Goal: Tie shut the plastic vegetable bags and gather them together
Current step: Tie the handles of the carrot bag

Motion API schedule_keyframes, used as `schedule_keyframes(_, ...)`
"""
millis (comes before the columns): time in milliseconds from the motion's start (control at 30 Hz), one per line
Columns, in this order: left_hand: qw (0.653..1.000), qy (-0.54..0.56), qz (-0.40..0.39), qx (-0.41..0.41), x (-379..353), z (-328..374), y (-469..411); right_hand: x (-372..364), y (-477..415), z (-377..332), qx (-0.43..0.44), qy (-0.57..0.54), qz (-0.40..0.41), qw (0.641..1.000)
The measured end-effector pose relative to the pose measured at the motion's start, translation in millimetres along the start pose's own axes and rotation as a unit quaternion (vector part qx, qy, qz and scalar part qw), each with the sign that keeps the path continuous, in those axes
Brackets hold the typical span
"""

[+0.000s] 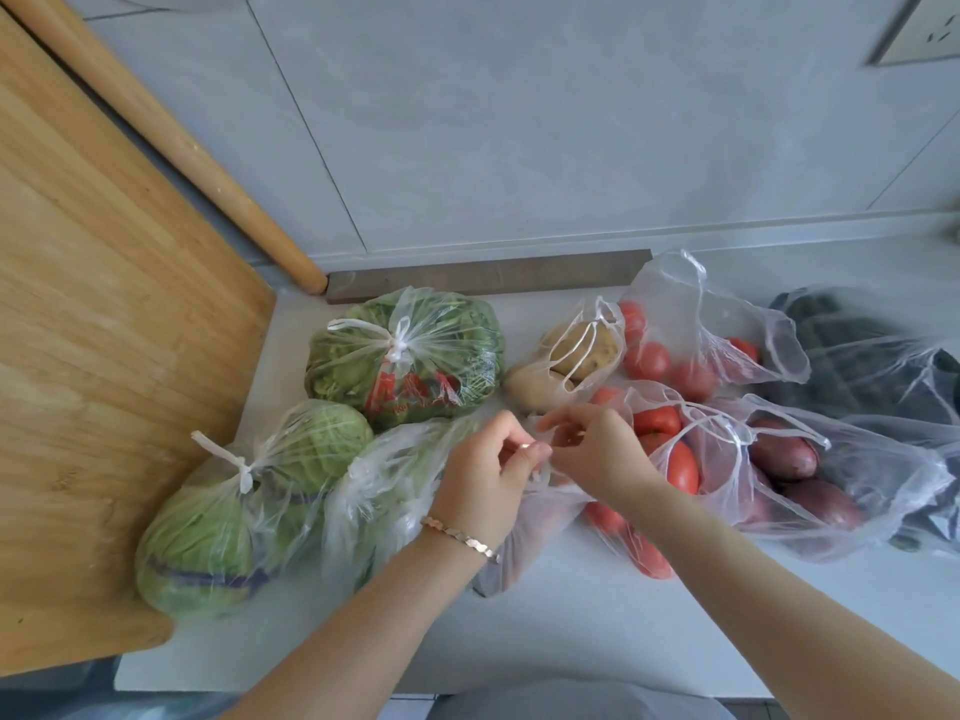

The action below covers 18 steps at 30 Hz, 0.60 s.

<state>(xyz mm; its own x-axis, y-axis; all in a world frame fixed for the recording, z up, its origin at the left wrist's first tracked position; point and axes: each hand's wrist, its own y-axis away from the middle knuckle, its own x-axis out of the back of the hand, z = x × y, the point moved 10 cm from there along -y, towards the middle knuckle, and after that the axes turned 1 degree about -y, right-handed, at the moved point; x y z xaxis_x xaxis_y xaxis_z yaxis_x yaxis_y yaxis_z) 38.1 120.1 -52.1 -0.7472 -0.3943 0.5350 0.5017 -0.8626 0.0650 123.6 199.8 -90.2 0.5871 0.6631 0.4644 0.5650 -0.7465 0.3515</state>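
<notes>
- Plastic vegetable bags lie grouped on a white countertop [571, 636] that meets a grey tiled wall [519, 122].
- Front bag [535, 532]: thin translucent plastic, directly beneath both hands in the middle of the group. Its contents are too blurred to name.
- Left hand [485, 472]: fingers curled inward, thumb and fingertips pinching the gathered plastic at the mouth of the front bag. A bracelet [460, 537] circles the wrist.
- Right hand [592, 449]: fingers bent, thumb and forefinger nipping a strip of the same plastic, just beside the left fingertips.
- Cabbage bag [218, 522]: knotted at the top, resting against the edge of a wooden board [104, 356] at the left.
- Leafy-greens bag [415, 356]: knotted, red print on its side, lying behind the cabbage bag.
- Whitish bag [374, 491]: pale green contents, between the cabbage bag and the front bag. Whether it is tied cannot be told.
- Potato bag [582, 350]: handles loose, mouth unknotted.
- Rear tomato bag [670, 356] and near tomato bag [670, 449]: both unknotted, to the right of the hands.
- Tuber bag [789, 459]: reddish-purple tubers, handles loose, just right of the near tomato bag.
- Dark-vegetable bag [872, 387]: far right, blurred.
- Rolling pin [182, 148]: leaning against the wall behind the board.
</notes>
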Motion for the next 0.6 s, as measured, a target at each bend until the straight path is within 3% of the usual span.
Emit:
schedule_keyframes(100,0.998,0.029,0.037,0.051,11.9,-18.9,-9.4,-11.3,11.9,-16.0,0.053,0.007,-0.078,0.996)
schedule_keyframes(200,0.989,0.089,0.032,0.112,11.0,-35.0,-14.2,-13.8,23.3,-19.2,0.031,-0.2,-0.135,0.97)
schedule_keyframes(267,0.98,0.128,0.017,0.148,3.2,-38.8,-13.3,-7.7,21.8,-15.2,0.027,-0.276,-0.107,0.955)
schedule_keyframes(433,0.962,0.193,0.007,0.193,-3.2,-45.0,-8.1,11.5,16.2,-20.5,0.071,-0.159,0.018,0.985)
schedule_keyframes(533,0.982,0.112,0.022,0.153,13.7,-43.4,-13.8,15.4,16.3,-17.1,0.047,-0.136,0.027,0.989)
schedule_keyframes(600,0.993,0.003,0.033,0.113,27.8,-44.2,-15.8,17.8,16.8,3.4,-0.003,-0.199,0.034,0.979)
